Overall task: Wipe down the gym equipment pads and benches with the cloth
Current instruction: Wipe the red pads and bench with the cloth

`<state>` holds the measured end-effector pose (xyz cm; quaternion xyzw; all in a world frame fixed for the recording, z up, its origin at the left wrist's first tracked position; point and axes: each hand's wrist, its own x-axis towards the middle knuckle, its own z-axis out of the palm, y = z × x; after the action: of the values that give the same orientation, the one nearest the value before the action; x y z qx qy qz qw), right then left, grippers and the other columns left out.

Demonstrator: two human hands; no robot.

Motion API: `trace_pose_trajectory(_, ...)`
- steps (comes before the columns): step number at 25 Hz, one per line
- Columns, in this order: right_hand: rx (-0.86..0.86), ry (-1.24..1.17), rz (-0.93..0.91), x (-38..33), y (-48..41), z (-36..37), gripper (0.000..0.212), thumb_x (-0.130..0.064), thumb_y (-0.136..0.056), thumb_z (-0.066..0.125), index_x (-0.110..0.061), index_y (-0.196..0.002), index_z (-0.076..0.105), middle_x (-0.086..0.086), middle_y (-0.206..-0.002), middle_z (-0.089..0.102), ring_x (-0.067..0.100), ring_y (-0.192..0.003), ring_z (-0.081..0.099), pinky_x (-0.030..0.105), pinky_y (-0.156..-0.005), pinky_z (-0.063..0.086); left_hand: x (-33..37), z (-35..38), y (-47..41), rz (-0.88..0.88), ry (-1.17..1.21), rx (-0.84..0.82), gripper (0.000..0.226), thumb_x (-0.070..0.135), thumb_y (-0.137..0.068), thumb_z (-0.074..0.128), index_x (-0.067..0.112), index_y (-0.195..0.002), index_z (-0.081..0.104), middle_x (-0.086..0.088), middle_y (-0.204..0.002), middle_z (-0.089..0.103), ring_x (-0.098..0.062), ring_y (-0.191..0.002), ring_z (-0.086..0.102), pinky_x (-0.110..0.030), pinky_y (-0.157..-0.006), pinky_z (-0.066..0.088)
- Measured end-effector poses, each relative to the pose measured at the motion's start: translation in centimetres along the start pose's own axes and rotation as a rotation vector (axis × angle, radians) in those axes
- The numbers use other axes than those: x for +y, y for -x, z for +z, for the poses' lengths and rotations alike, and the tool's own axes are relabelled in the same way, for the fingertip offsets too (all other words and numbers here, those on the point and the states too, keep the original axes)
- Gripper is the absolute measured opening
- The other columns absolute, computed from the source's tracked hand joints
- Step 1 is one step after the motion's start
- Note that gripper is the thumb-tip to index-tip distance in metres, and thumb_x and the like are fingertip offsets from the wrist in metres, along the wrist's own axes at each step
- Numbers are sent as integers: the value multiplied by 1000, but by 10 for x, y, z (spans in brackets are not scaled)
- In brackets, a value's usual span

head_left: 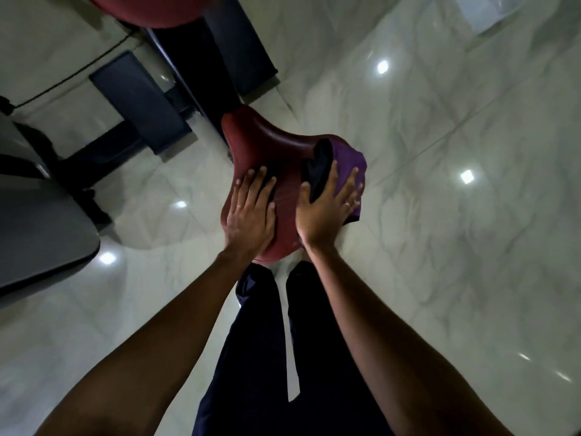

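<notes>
A dark red padded seat [261,143] of a gym machine stands in front of me at the middle of the view. My left hand [250,212] lies flat on its left half with straight fingers. My right hand [325,204] presses a purple and black cloth [349,160] flat onto the seat's right side, fingers spread and straight. Part of the cloth hangs over the seat's right edge.
The black machine frame [201,77] runs up behind the seat, with a second red pad [144,11] at the top edge. A dark footplate [138,99] lies at the left. A grey bench pad [41,234] sits at the far left. Glossy marble floor [440,215] surrounds everything.
</notes>
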<state>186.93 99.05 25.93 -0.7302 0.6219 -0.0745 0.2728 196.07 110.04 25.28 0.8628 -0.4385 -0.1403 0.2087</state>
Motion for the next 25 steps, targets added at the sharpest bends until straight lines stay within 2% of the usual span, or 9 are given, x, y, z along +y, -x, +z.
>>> trace_pose_trajectory(1,6,25,0,-8,4,3,74,-48,-95,56,-22,-160,32,15,-170,11,42,-155,7,62,-123,12,3,0,-9,22,-13,-3,50,26,-104,36,11,-151,44,-11,-162,33,-30,-153,21,-40,-128,6)
trace_pose_trajectory(5,-91,160,-350,17,35,2,70,-51,-96,51,-23,-159,35,12,-170,14,38,-157,8,59,-124,11,10,1,-34,67,-62,-53,56,22,-97,34,9,-150,44,-12,-163,32,-30,-154,17,-44,-127,5)
trace_pose_trajectory(6,-111,153,-376,28,35,0,71,-53,-97,52,-24,-159,34,10,-171,13,36,-157,7,58,-125,11,11,1,-39,74,-68,-61,56,22,-95,36,9,-149,45,-11,-162,32,-30,-155,17,-43,-127,3)
trace_pose_trajectory(8,-104,107,-308,39,27,-5,74,-55,-96,56,-26,-160,32,8,-171,10,35,-157,5,57,-125,12,18,3,-48,94,-86,-54,52,21,-96,39,10,-147,48,-11,-160,36,-29,-154,20,-43,-127,1)
trace_pose_trajectory(12,-31,-69,10,22,-12,-9,81,-59,-92,60,-30,-160,29,7,-171,9,37,-156,7,57,-122,23,34,10,-74,107,-159,-32,50,26,-101,37,11,-146,49,-10,-157,43,-26,-152,26,-49,-127,2)
trace_pose_trajectory(15,-94,-203,260,11,-67,-22,78,-63,-92,58,-34,-158,30,6,-168,19,40,-149,26,57,-117,33,45,17,-87,93,-226,-39,52,31,-103,33,14,-151,44,-7,-160,38,-23,-153,24,-49,-126,-2)
trace_pose_trajectory(18,-92,-203,189,21,-78,-30,74,-64,-91,59,-30,-154,38,5,-156,37,38,-135,47,54,-105,47,47,22,-87,74,-303,-15,53,33,-104,35,17,-154,40,-4,-161,36,-22,-154,22,-50,-126,-4)
trace_pose_trajectory(22,-113,-260,148,37,-54,-31,76,-62,-93,60,-28,-157,34,9,-164,24,36,-142,41,53,-109,45,48,24,-87,61,-325,-9,53,34,-102,40,19,-153,41,-3,-161,36,-22,-154,22,-53,-126,3)
trace_pose_trajectory(25,-211,-210,191,29,-77,-38,73,-69,-96,45,-32,-158,31,7,-166,21,38,-145,36,56,-114,38,50,22,-88,42,-318,-13,54,33,-101,42,18,-152,42,-4,-161,37,-22,-154,22,-53,-126,4)
